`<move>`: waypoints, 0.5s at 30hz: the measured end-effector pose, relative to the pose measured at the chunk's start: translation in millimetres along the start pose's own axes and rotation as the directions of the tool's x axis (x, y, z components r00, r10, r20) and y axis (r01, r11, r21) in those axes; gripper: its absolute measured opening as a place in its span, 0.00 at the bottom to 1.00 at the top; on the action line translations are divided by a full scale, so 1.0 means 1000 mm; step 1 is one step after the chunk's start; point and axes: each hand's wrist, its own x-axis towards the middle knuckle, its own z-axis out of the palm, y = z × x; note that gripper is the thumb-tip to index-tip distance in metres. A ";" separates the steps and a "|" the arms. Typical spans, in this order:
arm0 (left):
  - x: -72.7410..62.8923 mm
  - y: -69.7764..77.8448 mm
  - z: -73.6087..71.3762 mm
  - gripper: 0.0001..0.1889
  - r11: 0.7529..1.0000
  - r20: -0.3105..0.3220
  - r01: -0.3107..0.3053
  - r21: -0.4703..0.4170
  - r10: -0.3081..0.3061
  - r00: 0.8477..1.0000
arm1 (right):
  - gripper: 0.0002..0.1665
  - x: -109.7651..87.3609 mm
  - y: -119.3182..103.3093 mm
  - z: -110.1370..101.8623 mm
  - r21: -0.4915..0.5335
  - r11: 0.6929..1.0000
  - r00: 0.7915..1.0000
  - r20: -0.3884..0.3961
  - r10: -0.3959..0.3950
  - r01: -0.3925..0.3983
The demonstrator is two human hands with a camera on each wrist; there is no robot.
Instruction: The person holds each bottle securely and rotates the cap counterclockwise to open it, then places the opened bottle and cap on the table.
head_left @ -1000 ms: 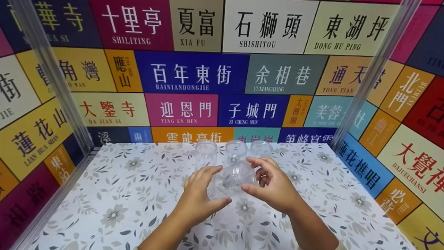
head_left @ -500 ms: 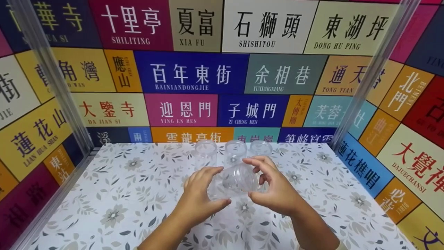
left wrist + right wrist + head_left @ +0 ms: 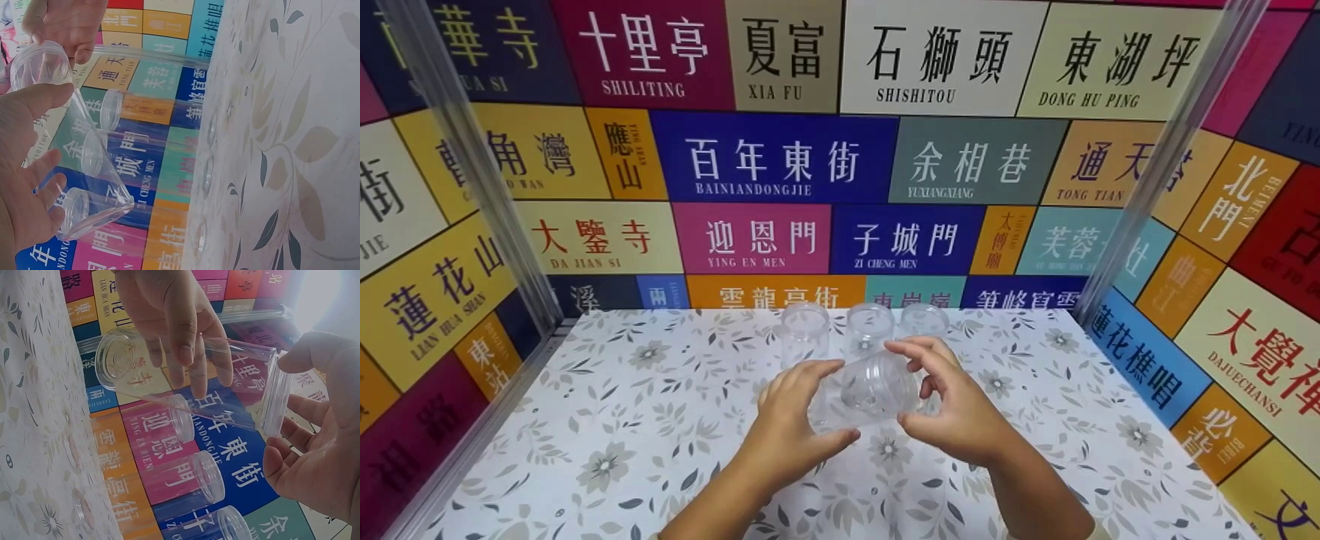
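My left hand [image 3: 791,424] grips a clear, colourless cylindrical plastic jar [image 3: 866,386] by its body, thumb on one side and fingers on the other. My right hand [image 3: 964,412] grasps the clear, ribbed round lid [image 3: 277,396] at the jar's end, thumb and fingertips on opposite edges of its rim. I have the jar a little below the centre of the head view, held tilted, its lid end to the right. In the right wrist view its round base is at the upper left and the lid at the right.

Just beyond it, three more clear cylindrical jars stand upright in a row on a white tabletop with grey leaves and flowers [image 3: 607,465]: a left one [image 3: 805,326], a middle one [image 3: 870,324] partly hidden behind my jar, and a right one [image 3: 925,319] near the middle one. Across the top of the head view runs a wall of coloured sign panels [image 3: 772,157] with Chinese characters.
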 end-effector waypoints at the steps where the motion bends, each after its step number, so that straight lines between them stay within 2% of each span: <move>1: 0.000 0.000 0.000 0.45 1.000 0.001 -0.004 0.000 0.004 1.000 | 0.53 0.000 0.000 0.000 0.002 1.000 1.000 0.001 0.001 -0.001; 8: 0.000 -0.001 0.000 0.45 1.000 -0.001 -0.007 0.000 0.007 1.000 | 0.50 -0.001 -0.001 -0.002 0.004 1.000 1.000 -0.010 0.013 -0.013; 12: 0.001 -0.001 0.001 0.45 1.000 -0.005 -0.003 -0.001 0.003 1.000 | 0.48 0.001 -0.001 -0.002 0.016 0.996 0.995 -0.043 0.087 -0.086; 15: 0.001 -0.001 0.001 0.45 1.000 -0.001 0.001 -0.002 -0.001 1.000 | 0.46 0.003 -0.001 -0.003 0.021 0.986 0.984 -0.061 0.166 -0.165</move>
